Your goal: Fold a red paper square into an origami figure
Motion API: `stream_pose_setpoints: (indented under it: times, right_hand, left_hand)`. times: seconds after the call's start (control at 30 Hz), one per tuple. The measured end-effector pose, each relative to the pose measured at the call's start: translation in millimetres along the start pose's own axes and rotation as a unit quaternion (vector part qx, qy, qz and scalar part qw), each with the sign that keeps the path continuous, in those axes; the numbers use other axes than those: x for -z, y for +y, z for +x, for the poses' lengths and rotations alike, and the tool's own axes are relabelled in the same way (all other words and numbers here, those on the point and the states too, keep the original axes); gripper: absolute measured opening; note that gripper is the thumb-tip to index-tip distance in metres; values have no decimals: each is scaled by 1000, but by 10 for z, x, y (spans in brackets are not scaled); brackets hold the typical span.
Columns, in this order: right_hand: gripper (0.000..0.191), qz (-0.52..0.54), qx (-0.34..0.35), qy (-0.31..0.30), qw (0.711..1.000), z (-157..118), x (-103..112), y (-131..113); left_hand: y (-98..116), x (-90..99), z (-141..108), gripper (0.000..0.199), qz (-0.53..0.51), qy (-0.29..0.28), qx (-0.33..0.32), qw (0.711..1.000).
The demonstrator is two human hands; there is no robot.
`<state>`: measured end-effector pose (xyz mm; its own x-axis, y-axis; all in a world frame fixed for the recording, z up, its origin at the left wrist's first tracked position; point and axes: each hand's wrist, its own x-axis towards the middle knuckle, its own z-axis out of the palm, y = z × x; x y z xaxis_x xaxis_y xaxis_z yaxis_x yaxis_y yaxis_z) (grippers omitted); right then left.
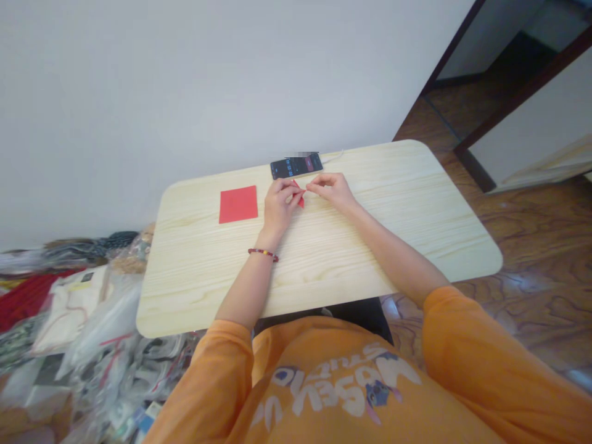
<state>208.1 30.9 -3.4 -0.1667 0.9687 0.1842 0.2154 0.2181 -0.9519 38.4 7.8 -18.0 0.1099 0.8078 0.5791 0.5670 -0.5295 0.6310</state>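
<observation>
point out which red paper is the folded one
The folded one is the small red piece held at the fingertips of the left hand and right hand. The red square sheet lies flat on the wooden table.

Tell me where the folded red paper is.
In the head view, the folded red paper sits pinched between the left hand and right hand, just below the black phone, with a flat red paper square to its left.
</observation>
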Motion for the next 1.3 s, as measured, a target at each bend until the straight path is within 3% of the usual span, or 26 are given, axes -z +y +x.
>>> stream_pose_setpoints:
  times: [0.6, 1.03, 1.3]
  right_hand:
    - [21, 95, -139, -49, 984, -16, -15, -34]
    - [23, 77, -122, -33, 989, -15, -28, -25]
    - [22, 90, -121, -45, 988, 9, -18, 28]
  left_hand:
    - [-49, -15, -10, 11, 59, -24, -50, 997]
    - [-50, -23, -6, 12, 74, -30, -52, 996]
    - [-24, -35, -5, 9, -1, -9, 3, 1000]
